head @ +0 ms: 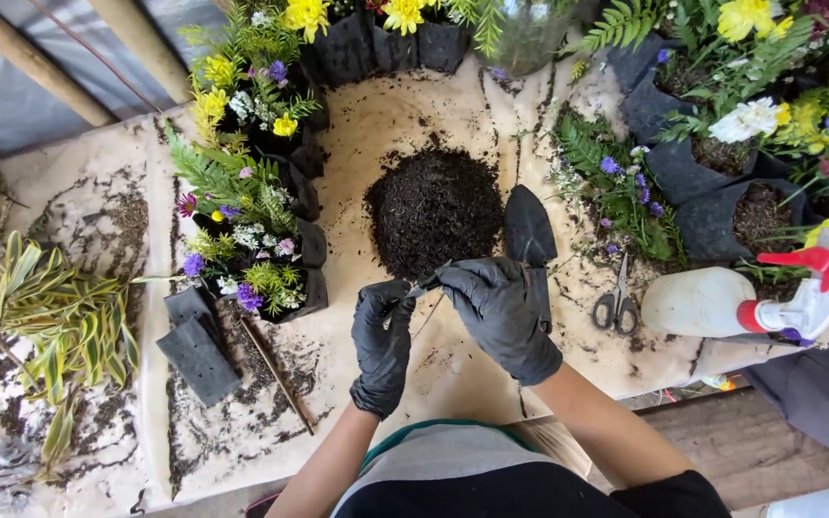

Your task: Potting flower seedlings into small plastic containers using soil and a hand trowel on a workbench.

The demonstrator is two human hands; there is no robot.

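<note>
Here | both gloved hands, left [383, 338] and right [501, 312], pinch thin stem [426, 285] | soil heap [434, 209] ahead

We see both forearms bare, rising from the bottom centre of the frame and converging toward the middle. Our left hand [383, 343], in a black glove, sits just left of centre, fingers curled and pinched. Our right hand [503, 312], also gloved in black, lies slightly higher, fingers [453, 278] bent leftward to meet the left hand's fingertips.
</note>
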